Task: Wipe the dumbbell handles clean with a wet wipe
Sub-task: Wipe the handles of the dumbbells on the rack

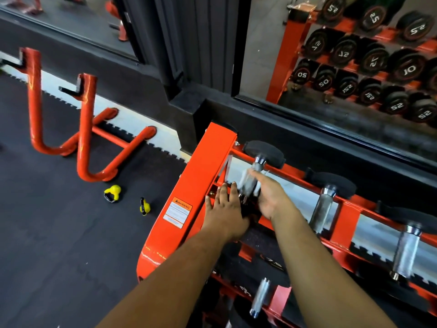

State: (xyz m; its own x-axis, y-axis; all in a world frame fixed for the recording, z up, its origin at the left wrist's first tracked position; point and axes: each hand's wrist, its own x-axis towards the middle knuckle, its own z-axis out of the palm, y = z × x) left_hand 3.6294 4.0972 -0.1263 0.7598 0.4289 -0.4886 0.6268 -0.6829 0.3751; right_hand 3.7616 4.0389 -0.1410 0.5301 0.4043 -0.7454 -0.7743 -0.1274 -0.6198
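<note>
Item 1: knurled chrome dumbbell handle (248,183), leftmost on the top tier of the orange steel rack (201,176), lying at an angle with its black rubber head (264,151) at 12 o'clock, presumably cradled so the grip faces the user.

Item 2: right hand (269,197), fingers extended along the handle's right side; motion-blurred.

Item 3: left hand (224,207), fingers spread flat at 9 o'clock of the handle, probably bracing the near head.

Item 4: wet wipe, not discernible.

Item 5: 2 yellow kettlebells (113,193) on the floor, 9 o'clock.
</note>
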